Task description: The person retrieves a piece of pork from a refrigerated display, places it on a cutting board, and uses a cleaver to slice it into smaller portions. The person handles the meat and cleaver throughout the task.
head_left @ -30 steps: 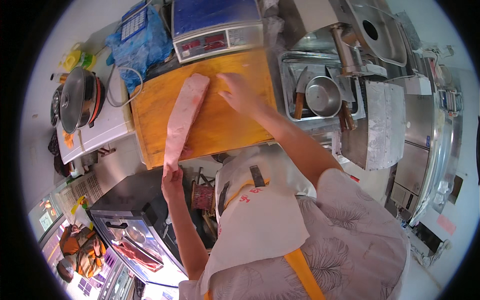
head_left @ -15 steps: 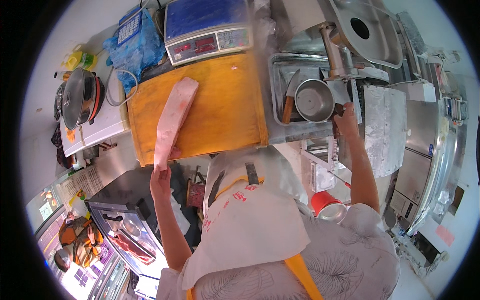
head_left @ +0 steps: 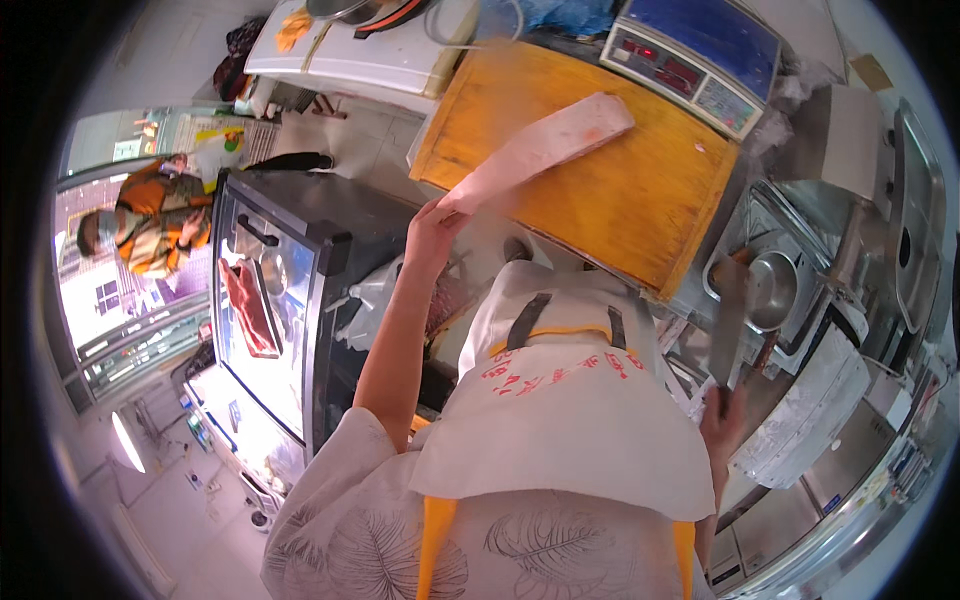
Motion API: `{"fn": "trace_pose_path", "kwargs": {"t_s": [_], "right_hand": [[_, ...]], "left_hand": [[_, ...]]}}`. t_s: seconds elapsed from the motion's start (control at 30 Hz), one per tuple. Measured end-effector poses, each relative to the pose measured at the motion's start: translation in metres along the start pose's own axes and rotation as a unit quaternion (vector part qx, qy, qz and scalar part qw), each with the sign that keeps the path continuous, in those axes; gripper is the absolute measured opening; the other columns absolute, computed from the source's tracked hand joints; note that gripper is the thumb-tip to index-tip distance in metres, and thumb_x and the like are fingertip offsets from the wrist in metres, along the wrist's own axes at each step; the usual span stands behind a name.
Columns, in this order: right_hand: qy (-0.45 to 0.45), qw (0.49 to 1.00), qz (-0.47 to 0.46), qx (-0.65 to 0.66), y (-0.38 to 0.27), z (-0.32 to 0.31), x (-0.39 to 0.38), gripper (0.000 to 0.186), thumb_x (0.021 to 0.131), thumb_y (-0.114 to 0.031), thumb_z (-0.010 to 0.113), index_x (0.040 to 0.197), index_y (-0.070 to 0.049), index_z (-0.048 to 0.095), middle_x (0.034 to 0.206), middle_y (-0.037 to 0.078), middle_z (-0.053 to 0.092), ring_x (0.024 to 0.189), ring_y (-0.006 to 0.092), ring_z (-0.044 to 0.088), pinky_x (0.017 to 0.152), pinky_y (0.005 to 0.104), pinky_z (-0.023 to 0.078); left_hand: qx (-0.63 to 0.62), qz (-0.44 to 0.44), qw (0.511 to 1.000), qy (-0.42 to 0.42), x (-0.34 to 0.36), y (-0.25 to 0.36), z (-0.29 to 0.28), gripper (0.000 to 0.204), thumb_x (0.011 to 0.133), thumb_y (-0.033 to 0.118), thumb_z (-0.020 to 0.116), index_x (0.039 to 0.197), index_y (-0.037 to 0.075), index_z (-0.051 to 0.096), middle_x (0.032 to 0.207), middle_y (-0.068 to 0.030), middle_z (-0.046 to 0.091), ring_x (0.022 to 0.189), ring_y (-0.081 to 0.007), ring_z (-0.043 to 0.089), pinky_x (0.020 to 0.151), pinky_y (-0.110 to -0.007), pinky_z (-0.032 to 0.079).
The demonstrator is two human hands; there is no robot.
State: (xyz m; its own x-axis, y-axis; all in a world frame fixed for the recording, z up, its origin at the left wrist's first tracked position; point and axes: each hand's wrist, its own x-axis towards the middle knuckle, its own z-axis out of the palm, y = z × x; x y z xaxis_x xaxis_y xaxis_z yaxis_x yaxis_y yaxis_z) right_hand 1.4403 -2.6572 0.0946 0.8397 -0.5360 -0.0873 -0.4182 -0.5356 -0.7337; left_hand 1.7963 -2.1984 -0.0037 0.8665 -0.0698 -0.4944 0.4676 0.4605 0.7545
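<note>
Toward the far left, observing a person [head_left: 150,225] in orange and patterned clothing. Next, noting a dark-framed glass case [head_left: 320,185] with red meat [head_left: 248,305] showing inside. At centre, with the left grip [head_left: 432,232], clasping one end of a long pale slab of meat [head_left: 550,145], with fingers curled in around it. Finding the slab slanting across the wooden tabletop [head_left: 625,220], with its held end at the near edge. Beyond, registering a scale [head_left: 700,50] with a blue top. At right, with the right grip [head_left: 722,422], holding a blurred, broad-bladed knife [head_left: 731,325] by the handle, with fingers wrapped around, just beside a round steel pot [head_left: 774,290]; being unable to tell exact finger placement.
</note>
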Motion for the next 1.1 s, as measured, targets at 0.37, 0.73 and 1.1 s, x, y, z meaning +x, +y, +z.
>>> {"fn": "trace_pose_path", "kwargs": {"t_s": [0.37, 0.73, 1.1], "right_hand": [[-0.249, 0.932, -0.263, -0.019, -0.233, 0.310, 0.075, 0.022, 0.101, -0.016, 0.064, 0.095, -0.003, 0.047, 0.075, 0.022, 0.066, 0.073, 0.0453, 0.067, 0.062, 0.0538, 0.051], [-0.193, 0.938, -0.244, -0.151, -0.234, 0.349, 0.079, 0.022, 0.102, -0.020, 0.061, 0.096, -0.002, 0.049, 0.073, 0.022, 0.065, 0.071, 0.0458, 0.066, 0.062, 0.0555, 0.052], [-0.214, 0.937, -0.249, -0.118, -0.235, 0.350, 0.091, 0.027, 0.102, -0.023, 0.064, 0.093, -0.003, 0.049, 0.075, 0.026, 0.066, 0.074, 0.0491, 0.066, 0.062, 0.0573, 0.050]], "left_hand": [[0.195, 0.155, 0.968, -0.011, -0.006, -0.009, -0.090, 0.021, 0.096, 0.005, 0.065, 0.111, -0.006, 0.072, 0.109, -0.0102, 0.075, 0.099, -0.0177, 0.071, 0.088, -0.030, 0.055], [0.031, 0.001, 0.995, 0.097, 0.010, 0.001, -0.104, 0.025, 0.089, 0.017, 0.068, 0.099, -0.004, 0.076, 0.084, -0.0076, 0.074, 0.072, -0.0139, 0.068, 0.066, -0.026, 0.053], [-0.025, 0.021, 0.995, 0.092, 0.009, -0.004, -0.102, 0.032, 0.089, 0.016, 0.066, 0.108, -0.008, 0.075, 0.093, -0.0097, 0.075, 0.078, -0.0152, 0.069, 0.071, -0.028, 0.054]]}}
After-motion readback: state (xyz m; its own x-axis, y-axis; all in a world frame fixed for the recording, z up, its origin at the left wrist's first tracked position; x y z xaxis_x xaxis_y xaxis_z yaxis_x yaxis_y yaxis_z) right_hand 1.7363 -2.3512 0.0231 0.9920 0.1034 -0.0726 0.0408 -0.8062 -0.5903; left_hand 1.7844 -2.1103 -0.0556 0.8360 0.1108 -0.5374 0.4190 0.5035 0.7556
